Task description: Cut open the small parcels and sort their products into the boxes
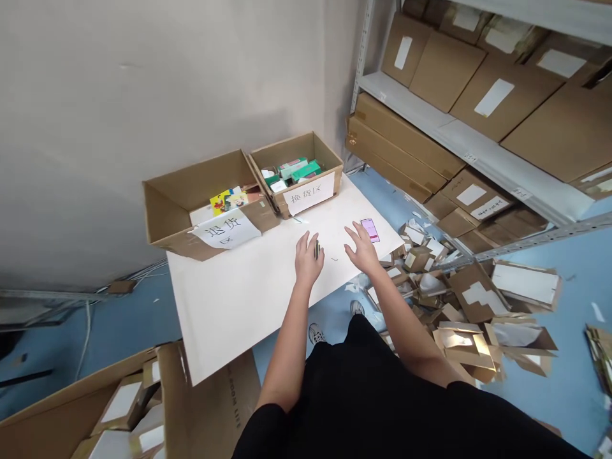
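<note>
Small dark thing with a yellow-green edge [317, 249]: mid-frame, over the white table [229, 312], in the gap between the thumb and fingers of the left hand [307, 256]. Too small to identify. Left hand is part-open with fingers curved; can't tell if it grips the thing or is just around it.

Right hand [362, 248], right of centre: fingers spread, palm down, nothing visible in its grasp. Nearest item is a phone [370, 230] with a lit pink screen, flat by the table's right end, just beside the fingers. Can't tell if they touch.

Back edge of table, above the hands: two open cardboard boxes side by side. Larger box [160, 220] on the left has a handwritten paper sign and bright yellow packs [224, 201]. Smaller box [329, 152] on the right has its own sign and green cartons [306, 171].

Upper right: metal shelf [449, 131] stacked with brown boxes [447, 70]. Right, below it: heap of opened boxes [473, 293] on the blue floor [387, 191]. Lower left: big carton [43, 408] with labelled boxes [122, 405] inside. Bottom centre: black shirt [368, 389], two shoes [315, 333] above it.
</note>
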The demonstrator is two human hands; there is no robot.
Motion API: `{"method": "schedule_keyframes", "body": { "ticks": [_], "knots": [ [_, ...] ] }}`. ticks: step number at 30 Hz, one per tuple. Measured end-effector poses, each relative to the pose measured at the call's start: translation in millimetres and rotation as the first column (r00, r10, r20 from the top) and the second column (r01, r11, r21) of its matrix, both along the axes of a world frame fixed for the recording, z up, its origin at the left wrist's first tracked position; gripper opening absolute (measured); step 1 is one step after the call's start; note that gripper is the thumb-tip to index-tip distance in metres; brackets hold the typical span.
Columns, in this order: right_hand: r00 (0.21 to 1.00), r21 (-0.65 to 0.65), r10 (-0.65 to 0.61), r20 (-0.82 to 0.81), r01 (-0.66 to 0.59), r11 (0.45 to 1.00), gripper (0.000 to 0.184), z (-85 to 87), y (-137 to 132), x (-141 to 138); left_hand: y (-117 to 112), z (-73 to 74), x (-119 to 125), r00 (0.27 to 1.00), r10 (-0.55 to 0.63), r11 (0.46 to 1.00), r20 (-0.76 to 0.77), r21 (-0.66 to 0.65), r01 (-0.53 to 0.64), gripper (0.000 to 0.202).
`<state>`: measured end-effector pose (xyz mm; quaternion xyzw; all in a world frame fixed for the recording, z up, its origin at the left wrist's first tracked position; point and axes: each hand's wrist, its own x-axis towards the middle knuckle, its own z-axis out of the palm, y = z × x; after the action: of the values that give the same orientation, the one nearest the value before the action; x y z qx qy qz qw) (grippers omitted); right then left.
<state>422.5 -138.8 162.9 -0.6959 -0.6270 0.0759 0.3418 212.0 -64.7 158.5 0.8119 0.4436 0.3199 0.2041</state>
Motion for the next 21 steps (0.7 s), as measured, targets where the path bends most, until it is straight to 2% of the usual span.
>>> {"method": "schedule_keyframes", "body": {
  "ticks": [4, 7, 10, 13, 16, 18, 21],
  "knots": [
    [0.995, -0.014, -0.101, 0.025, 0.101, 0.995, 0.058, -15.4, 10.6, 60.0, 15.7, -16.1, 53.9, 0.999, -0.029, 0.999, 0.017, -0.029, 0.029, 0.046],
    [0.975, -0.043, -0.215, 0.056, 0.217, 0.975, 0.058, -39.4, 18.1, 120.2, 23.0, -37.6, 107.2, 0.999, -0.051, 0.995, 0.006, -0.089, 0.052, 0.046],
    [0.939, -0.11, -0.333, 0.088, 0.341, 0.934, 0.06, -77.8, 28.3, 181.3, 26.7, -70.2, 159.7, 0.996, -0.089, 0.977, -0.02, -0.196, 0.083, 0.047],
    [0.912, -0.205, -0.399, 0.096, 0.41, 0.889, 0.062, -126.6, 42.5, 231.9, 28.5, -111.8, 204.2, 0.992, -0.118, 0.941, -0.04, -0.324, 0.099, 0.049],
    [0.913, -0.285, -0.399, 0.082, 0.406, 0.868, 0.063, -175.7, 60.6, 266.0, 29.7, -157.0, 239.3, 0.993, -0.111, 0.873, -0.025, -0.479, 0.086, 0.053],
    [0.926, -0.328, -0.372, 0.072, 0.374, 0.867, 0.063, -204.7, 74.1, 279.6, 30.7, -185.8, 258.4, 0.997, -0.08, 0.799, 0.013, -0.596, 0.072, 0.056],
    [0.941, -0.413, -0.333, 0.061, 0.328, 0.85, 0.065, -240.4, 94.2, 289.1, 33.7, -222.0, 282.6, 0.997, 0.044, 0.673, 0.058, -0.74, 0.013, 0.061]
  ]
}}
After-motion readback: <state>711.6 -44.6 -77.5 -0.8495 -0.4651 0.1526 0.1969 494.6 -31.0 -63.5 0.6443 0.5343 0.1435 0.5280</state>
